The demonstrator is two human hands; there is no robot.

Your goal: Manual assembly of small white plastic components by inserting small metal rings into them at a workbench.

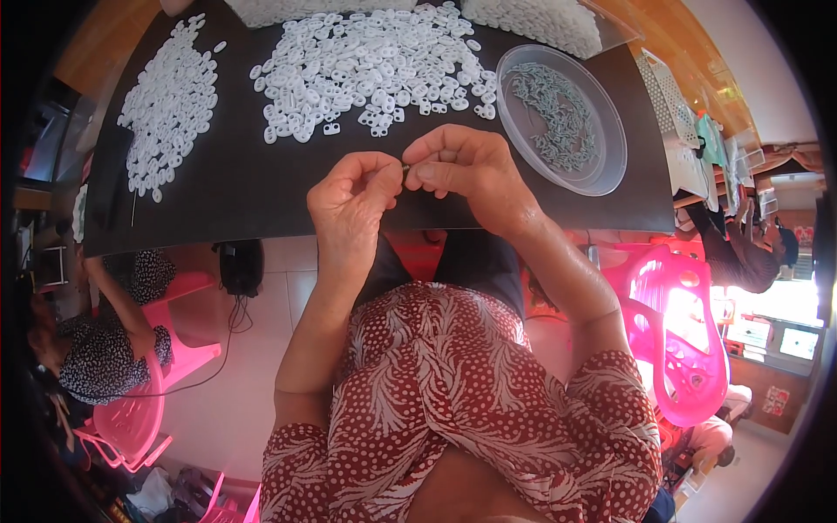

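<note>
Above the near edge of the dark table, my left hand (350, 193) and my right hand (475, 174) meet, thumbs and fingertips pinched together. Between them shows a tiny dark piece (405, 170), mostly covered by the fingertips; its kind is too small to make out. Just beyond my hands spreads a big heap of small white plastic pieces (366, 65), oval or rounded, many with two holes. To the right of my right hand stands a round clear plastic tub (610, 166) with many thin grey-green screw-like pieces (554, 113) inside.
A second pile of finished-looking white pieces (170, 109) lies at the table's left. Clear containers of white pieces (536, 26) stand along the far edge. A white perforated basket (667, 105) is at the right. Pink plastic chairs (689, 349) flank me; another person (109, 357) sits at left.
</note>
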